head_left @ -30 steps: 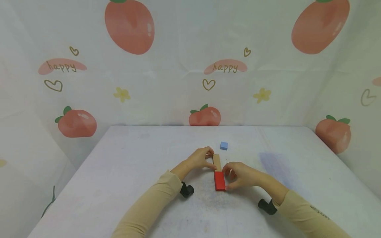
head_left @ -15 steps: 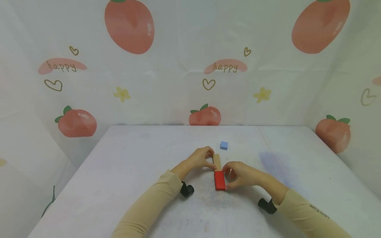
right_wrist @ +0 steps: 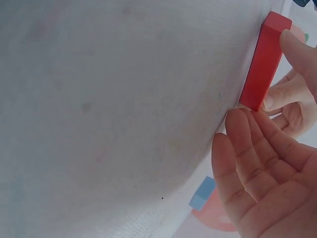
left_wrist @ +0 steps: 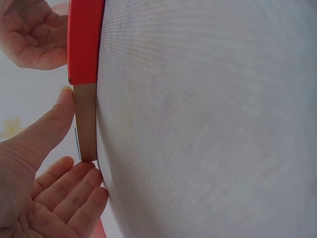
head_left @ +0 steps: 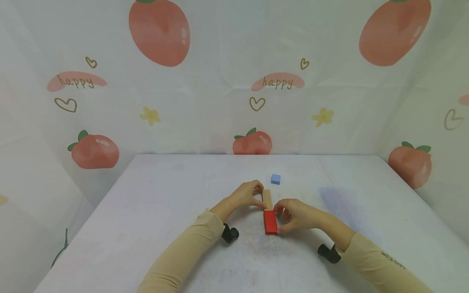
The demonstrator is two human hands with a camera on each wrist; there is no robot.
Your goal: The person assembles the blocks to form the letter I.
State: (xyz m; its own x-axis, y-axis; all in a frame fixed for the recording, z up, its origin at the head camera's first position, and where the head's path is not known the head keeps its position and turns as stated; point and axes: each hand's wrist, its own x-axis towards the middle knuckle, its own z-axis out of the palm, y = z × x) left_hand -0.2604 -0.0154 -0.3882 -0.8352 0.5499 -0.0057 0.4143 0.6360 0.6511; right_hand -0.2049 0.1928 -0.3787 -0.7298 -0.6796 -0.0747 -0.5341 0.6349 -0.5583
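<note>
Spanning the wooden block (head_left: 267,198) lengthwise, the left hand (head_left: 244,196) sets its thumb by the end next to the red block (head_left: 270,222) and its fingers at the far end; grip clamped on the wood. Right hand (head_left: 298,215) does likewise on the red block: thumb at the near end, fingertips at the far end, grip closed on the red piece from its right side. Position: both blocks lie on the table (head_left: 176,191), about mid-width, in one line running away from the person, red nearer, wood beyond; their ends appear to meet in the head and left wrist views. Red reads as the wider of the two. A small blue block (head_left: 276,179) sits apart, past the far end of the wood and slightly right. Surroundings: purple stain (head_left: 338,203) on the table, right of the hands; black camera mount (head_left: 230,234) at the left wrist, a similar one at the right; tan sleeves (head_left: 187,248); fruit-printed backdrop (head_left: 216,53) behind the table.
</note>
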